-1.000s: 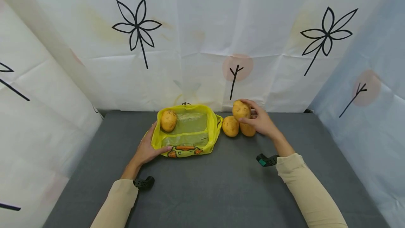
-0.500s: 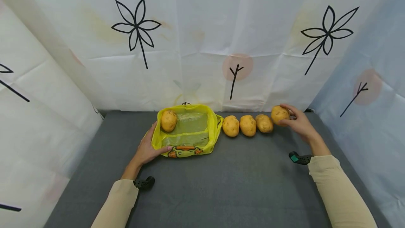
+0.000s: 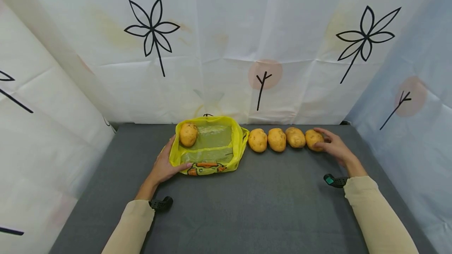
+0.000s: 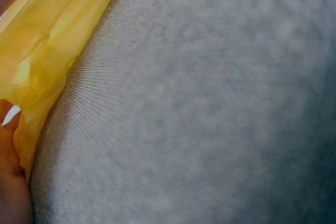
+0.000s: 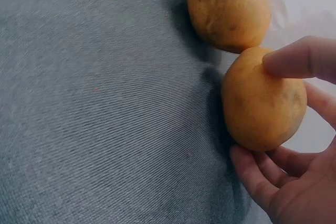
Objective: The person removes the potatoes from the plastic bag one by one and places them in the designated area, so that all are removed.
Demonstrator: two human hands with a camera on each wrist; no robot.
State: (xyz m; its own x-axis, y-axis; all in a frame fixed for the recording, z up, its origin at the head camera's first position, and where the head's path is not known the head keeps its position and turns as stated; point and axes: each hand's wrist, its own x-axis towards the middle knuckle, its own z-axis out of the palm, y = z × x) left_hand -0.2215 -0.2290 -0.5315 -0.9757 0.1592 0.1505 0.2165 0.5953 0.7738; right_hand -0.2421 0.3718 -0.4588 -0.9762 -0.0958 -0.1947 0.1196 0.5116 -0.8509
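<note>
In the head view a yellow bag [image 3: 234, 164] lies with its mouth facing up, one potato [image 3: 188, 134] inside at its left. My left hand [image 3: 166, 164] grips the bag's left side, thumb over the front rim; the far fingers are partly hidden. Three potatoes, the nearest one [image 3: 257, 140] beside the bag, stand in a row to the right. At the row's right end, my right hand [image 3: 333, 146] holds another potato [image 3: 313, 140] down on the table. The right wrist view shows thumb and fingers around this potato [image 5: 265, 103], which touches its neighbour [image 5: 229, 11].
The grey cloth-covered table [image 3: 240, 211] stretches in front of the bag and the row. A white curtain [image 3: 226, 89] with printed plants hangs close behind them, and side curtains flank the table. A black band [image 3: 335, 180] sits on each wrist.
My right hand carried a potato from above the row's left part to its right end and lowered it onto the table. My left hand and the bag stayed put.
</note>
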